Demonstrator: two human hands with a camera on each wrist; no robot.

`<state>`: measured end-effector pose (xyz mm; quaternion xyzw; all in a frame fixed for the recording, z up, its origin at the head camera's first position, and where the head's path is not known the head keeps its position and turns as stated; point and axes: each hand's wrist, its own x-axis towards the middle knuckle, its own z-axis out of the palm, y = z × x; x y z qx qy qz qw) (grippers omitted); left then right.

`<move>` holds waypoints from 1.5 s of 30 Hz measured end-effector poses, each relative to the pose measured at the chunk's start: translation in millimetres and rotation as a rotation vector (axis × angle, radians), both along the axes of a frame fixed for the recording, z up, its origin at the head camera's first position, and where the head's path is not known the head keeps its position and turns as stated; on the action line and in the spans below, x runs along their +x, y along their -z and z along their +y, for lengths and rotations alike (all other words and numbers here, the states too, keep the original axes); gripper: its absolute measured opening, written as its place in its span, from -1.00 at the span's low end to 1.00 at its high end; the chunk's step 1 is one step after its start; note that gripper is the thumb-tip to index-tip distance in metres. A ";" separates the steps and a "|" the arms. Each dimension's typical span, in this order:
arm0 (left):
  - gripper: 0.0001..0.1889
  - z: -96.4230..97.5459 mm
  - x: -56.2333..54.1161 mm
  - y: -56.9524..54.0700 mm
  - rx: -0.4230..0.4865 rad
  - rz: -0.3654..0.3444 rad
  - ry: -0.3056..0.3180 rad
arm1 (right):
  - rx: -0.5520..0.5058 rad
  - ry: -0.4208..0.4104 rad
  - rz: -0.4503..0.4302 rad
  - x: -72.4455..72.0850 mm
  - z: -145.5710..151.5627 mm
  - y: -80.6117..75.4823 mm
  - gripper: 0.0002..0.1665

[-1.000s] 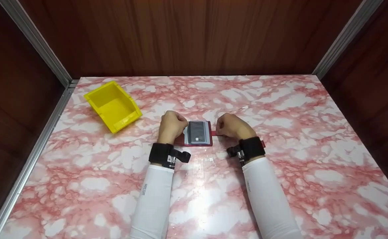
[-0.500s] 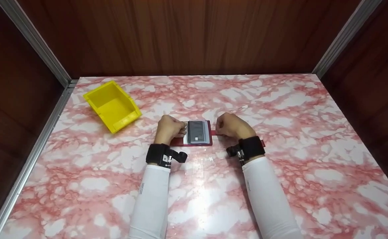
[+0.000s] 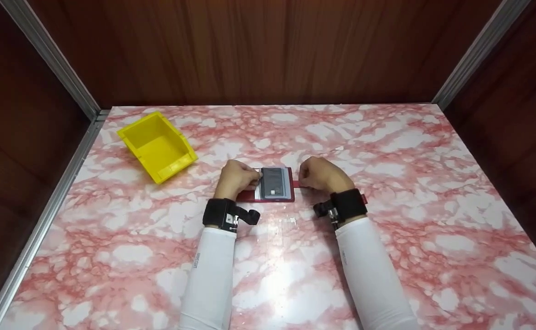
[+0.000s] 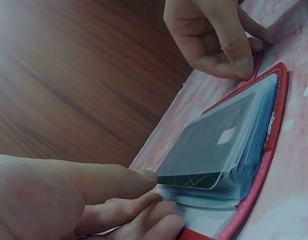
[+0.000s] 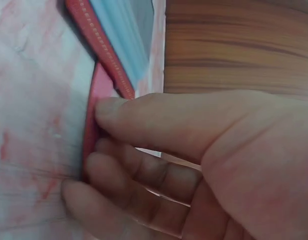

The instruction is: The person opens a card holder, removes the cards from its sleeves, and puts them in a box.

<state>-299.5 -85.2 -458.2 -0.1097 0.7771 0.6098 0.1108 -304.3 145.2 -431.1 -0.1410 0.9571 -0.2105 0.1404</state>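
A red card holder (image 3: 292, 198) lies unfolded on the table, its clear plastic sleeves (image 4: 263, 115) stacked inside. In the top sleeve sits a dark card (image 3: 273, 178), its black edge showing at the sleeve's mouth in the left wrist view. My left hand (image 3: 238, 176) pinches that edge, thumb on top and the other fingers curled below, over the holder's left cover. On the opposite side my right hand (image 3: 323, 175) pinches the holder's red strap (image 5: 100, 82) between thumb and forefinger, as the right wrist view shows.
At the back left a yellow bin (image 3: 157, 149) stands on the pink-and-white marbled table (image 3: 433, 220). Dark wood-grain panels (image 3: 268, 50) with metal corner posts enclose the table at the back and both sides.
My left hand first drew back left from the card's upper left corner, uncovering more of the holder, then came slightly right onto the card's edge. The right hand stays on the strap.
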 end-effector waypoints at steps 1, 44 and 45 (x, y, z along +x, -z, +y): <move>-0.77 0.0 0.0 0.0 0.003 -0.002 -0.003 | 0.002 -0.006 0.012 0.5 -0.3 -1.2 -0.93; -0.86 -6.5 1.4 -0.1 0.052 -0.026 0.001 | -0.005 -0.200 0.290 0.7 -27.4 4.3 -0.67; -0.86 -6.7 1.4 0.2 0.053 -0.027 0.002 | -0.001 -0.198 0.286 0.9 -27.7 4.3 -0.64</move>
